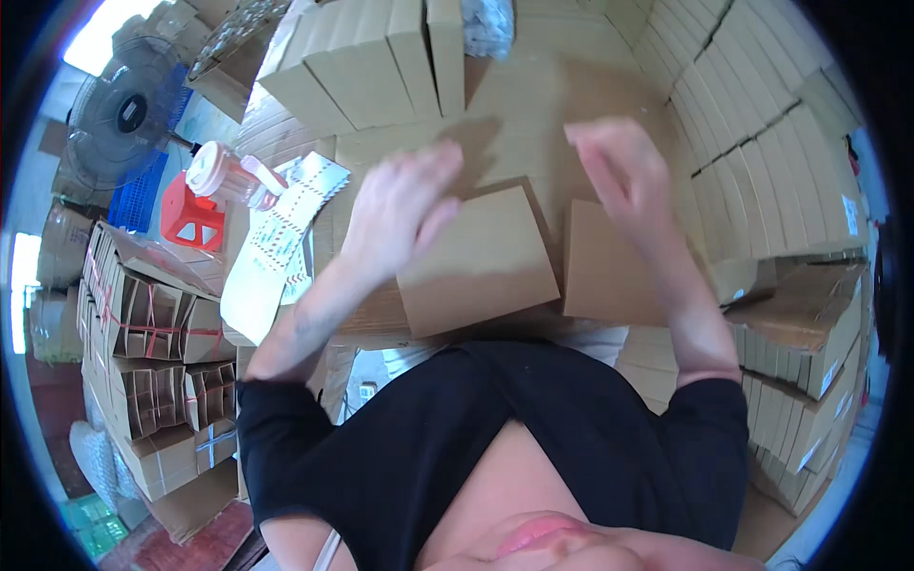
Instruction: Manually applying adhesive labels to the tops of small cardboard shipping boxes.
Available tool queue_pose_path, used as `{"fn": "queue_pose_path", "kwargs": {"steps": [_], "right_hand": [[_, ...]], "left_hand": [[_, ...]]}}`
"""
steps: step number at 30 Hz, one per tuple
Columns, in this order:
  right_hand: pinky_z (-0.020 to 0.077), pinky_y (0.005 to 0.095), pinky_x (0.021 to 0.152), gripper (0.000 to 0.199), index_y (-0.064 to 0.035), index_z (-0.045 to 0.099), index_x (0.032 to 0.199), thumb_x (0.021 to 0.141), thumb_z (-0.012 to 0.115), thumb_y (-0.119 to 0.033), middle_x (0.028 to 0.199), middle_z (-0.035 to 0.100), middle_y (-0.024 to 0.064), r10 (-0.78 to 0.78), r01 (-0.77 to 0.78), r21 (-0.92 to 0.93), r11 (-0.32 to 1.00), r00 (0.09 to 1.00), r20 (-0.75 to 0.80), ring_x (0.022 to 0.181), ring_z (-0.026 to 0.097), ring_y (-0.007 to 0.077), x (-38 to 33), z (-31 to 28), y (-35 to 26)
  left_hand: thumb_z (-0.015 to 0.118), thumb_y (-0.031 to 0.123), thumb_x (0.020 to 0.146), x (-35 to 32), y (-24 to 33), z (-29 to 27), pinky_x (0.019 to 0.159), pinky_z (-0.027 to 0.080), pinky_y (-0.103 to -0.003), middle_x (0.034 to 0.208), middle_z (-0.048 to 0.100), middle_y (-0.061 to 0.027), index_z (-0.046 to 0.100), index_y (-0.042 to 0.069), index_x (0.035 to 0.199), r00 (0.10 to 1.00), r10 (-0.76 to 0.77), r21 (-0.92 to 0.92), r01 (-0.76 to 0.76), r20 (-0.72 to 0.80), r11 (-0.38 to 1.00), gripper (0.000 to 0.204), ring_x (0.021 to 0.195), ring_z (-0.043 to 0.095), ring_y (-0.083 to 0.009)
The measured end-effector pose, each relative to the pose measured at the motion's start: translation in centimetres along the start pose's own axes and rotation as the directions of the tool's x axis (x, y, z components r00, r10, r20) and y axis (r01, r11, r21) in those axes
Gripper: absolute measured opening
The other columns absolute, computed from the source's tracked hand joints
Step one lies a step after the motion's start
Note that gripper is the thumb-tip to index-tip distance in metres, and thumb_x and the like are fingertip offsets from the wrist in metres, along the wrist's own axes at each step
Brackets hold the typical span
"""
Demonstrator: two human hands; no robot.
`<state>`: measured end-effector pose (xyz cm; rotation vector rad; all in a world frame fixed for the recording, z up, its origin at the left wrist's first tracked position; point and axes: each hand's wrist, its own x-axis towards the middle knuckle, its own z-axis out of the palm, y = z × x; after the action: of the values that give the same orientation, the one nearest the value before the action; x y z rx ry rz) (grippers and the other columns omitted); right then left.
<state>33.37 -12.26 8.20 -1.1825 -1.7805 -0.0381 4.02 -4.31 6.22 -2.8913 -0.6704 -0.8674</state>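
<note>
- Left hand point(405, 205): above the far-left part of the left brown carton, fingers extended with the thumb apart, grasping nothing visible.
- Right hand point(628, 171): blurred, beyond the right brown carton point(605, 271), fingers loosely bent with a gap to the thumb; no held object shows.
- Left brown carton point(486, 266): near the front of the cardboard-covered table point(533, 109), before the torso. Its long axis seems to run side to side, right end angled away from the person; the far-left corner is hidden.
- Gap between cartons: narrow in front, widening away from the person.
- Open room: bare cardboard beyond, bounded by far stacked cartons point(367, 71) and right-hand stacks point(762, 181); paper sheets point(276, 243) limit the left.
</note>
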Motion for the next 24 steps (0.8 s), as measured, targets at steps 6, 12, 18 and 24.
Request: {"fn": "queue_pose_path", "kwargs": {"steps": [6, 12, 18, 24], "right_hand": [[0.0412, 0.0426, 0.107, 0.103, -0.0024, 0.04, 0.145, 0.071, 0.079, -0.062, 0.142, 0.041, 0.0289, 0.522, -0.525, 0.201, 0.827, 0.85, 0.069, 0.13, 0.045, 0.0351, 16.5, 12.7, 10.5], [0.03, 0.049, 0.115, 0.139, 0.001, 0.009, 0.155, 0.061, 0.077, -0.075, 0.154, 0.021, 0.0326, 0.569, -0.587, 0.011, 0.81, 0.79, 0.227, 0.144, 0.026, 0.0428, 21.2, 16.1, 8.6], [0.0303, 0.0509, 0.115, 0.135, 0.0017, 0.007, 0.155, 0.065, 0.077, -0.071, 0.153, 0.025, 0.0337, 0.577, -0.556, -0.162, 0.815, 0.76, 0.298, 0.143, 0.028, 0.0465, 21.8, 16.5, 9.5], [0.0448, 0.0502, 0.1, 0.109, -0.0048, 0.016, 0.154, 0.075, 0.074, -0.052, 0.142, 0.044, 0.0235, 0.636, -0.754, 0.131, 0.644, 0.622, 0.456, 0.13, 0.048, 0.033, 20.0, 13.4, 9.3]], "left_hand": [[0.066, 0.023, 0.091, 8.3, -5.9, 7.0, 0.104, 0.04, -0.049, 0.137, 0.042, -0.0288, 0.036, -0.006, 0.143, 0.864, -0.371, -0.098, 0.36, -0.34, 0.928, 0.066, 0.123, 0.046, -0.046], [0.064, 0.028, 0.093, 9.0, -5.2, 9.2, 0.111, 0.034, -0.05, 0.143, 0.031, -0.0354, 0.024, -0.01, 0.146, 0.817, -0.463, -0.244, 0.399, -0.343, 0.884, 0.076, 0.133, 0.036, -0.0496], [0.064, 0.028, 0.093, 8.9, -5.1, 10.4, 0.111, 0.034, -0.048, 0.147, 0.028, -0.032, 0.022, -0.004, 0.15, 0.869, -0.42, -0.257, 0.357, -0.26, 0.898, 0.077, 0.134, 0.036, -0.0471], [0.069, 0.023, 0.088, 8.7, -7.2, 10.1, 0.109, 0.033, -0.049, 0.139, 0.034, -0.028, 0.023, -0.007, 0.147, 0.813, -0.472, -0.362, 0.349, -0.341, 0.864, 0.08, 0.128, 0.037, -0.0434]]}}
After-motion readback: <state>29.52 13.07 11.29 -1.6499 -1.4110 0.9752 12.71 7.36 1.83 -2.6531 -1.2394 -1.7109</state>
